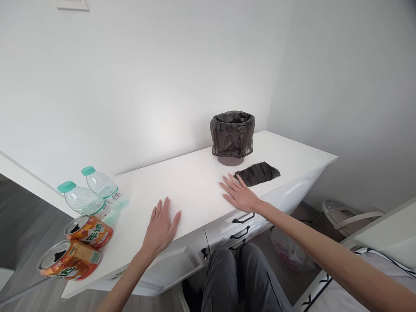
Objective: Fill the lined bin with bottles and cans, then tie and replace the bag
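My left hand (161, 225) lies flat on the white cabinet top (191, 190), fingers apart and holding nothing. To its left stand two opened orange drink cans (89, 232) and two clear plastic bottles (100, 182) with teal caps. My right hand (239, 194) rests palm down with its fingers spread, right beside a folded black plastic bag (260, 173). Whether the fingertips touch that bag, I cannot tell. Behind it, near the wall, is a small trash bin (231, 161) lined with a black bag (232, 136) folded over its rim.
Drawers with black handles (240, 233) form the cabinet front, above my knees (224, 277). A clear plastic bag (290, 251) and a beige bag (344, 219) lie on the floor at right. White wall (156, 86) rises behind the cabinet.
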Demonstrator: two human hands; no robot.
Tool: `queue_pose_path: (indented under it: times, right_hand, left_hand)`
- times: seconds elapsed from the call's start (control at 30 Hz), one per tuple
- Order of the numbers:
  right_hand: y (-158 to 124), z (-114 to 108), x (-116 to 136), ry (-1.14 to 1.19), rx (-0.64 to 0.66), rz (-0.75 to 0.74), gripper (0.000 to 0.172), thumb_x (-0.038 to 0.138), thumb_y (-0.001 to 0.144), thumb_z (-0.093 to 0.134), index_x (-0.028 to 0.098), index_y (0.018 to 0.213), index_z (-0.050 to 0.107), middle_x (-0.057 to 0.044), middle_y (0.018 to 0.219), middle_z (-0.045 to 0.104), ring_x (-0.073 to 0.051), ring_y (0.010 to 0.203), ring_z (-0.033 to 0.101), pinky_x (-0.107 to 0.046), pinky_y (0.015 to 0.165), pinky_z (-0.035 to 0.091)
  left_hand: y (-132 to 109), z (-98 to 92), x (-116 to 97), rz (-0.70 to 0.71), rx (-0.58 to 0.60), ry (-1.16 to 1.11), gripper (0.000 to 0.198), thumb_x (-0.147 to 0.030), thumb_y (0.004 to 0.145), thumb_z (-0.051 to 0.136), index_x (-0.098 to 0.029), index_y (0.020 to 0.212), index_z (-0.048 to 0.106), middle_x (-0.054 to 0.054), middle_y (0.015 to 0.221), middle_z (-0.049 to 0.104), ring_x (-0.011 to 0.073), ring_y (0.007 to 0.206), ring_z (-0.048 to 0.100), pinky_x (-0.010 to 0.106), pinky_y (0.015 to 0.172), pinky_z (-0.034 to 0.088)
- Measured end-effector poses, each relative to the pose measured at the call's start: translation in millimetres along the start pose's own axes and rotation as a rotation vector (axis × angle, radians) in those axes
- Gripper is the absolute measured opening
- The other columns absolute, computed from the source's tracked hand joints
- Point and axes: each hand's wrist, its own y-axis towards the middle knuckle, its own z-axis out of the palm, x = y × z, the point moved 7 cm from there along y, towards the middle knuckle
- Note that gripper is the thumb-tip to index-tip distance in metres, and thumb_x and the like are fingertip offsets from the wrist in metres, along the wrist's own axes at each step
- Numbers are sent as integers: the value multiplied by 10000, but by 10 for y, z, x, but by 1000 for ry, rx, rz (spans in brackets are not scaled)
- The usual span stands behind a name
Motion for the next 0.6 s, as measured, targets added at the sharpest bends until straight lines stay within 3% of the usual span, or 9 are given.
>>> queue_pose_path:
  times: [0.27, 0.47, 0.6]
  right_hand:
    - [95, -101, 344, 54, 102, -50, 701, 544, 1114, 191, 135, 1670, 312, -121, 1748, 191, -269, 1638, 132, -561, 1329, 140]
    - [81, -105, 355, 34, 84, -61, 674, 520, 1117, 206, 153, 1669, 326, -115, 1741, 213, -269, 1631, 172, -564, 1328, 155]
    - [76, -46, 337, 20, 75, -74, 674, 519, 1116, 213, 156, 1673, 316, -112, 1740, 218, -274, 1630, 179, -574, 1326, 159]
  left_hand:
    - [-15, -123, -82, -25, -8, 24, 788, -631, 1039, 320, -148, 1661, 272, 137, 1702, 367, 310, 1621, 221, 552, 1326, 209]
    - [-54, -171, -125, -77, 3, 35, 791, -631, 1049, 288, -123, 1655, 292, 128, 1698, 374, 301, 1622, 221, 537, 1332, 193]
    - [-64, -147, -106, -47, -16, 68, 744, -614, 1058, 294, -174, 1658, 305, 104, 1693, 392, 302, 1617, 238, 545, 1322, 214]
